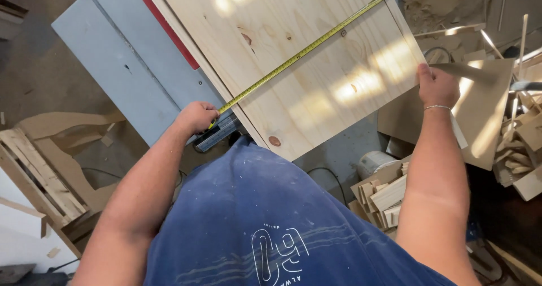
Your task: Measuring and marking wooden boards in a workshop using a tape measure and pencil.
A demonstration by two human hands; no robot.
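A pale pine board (316, 54) with a few knots lies on a grey table-saw top (121, 66). A yellow tape measure blade (299, 53) stretches diagonally across the board, from its hooked end at the far right corner to the near left edge. My left hand (196, 117) is closed on the tape measure's case at that near left edge. My right hand (436, 85) grips the board's right edge, fingers curled over it, with a thin bracelet on the wrist.
A red strip (164, 23) runs along the saw top beside the board. Wood offcuts (384, 195) and a white bucket (372, 163) sit on the floor at right, thin plywood sheets (485, 111) lean beyond. A slatted wooden piece (39, 173) lies at left.
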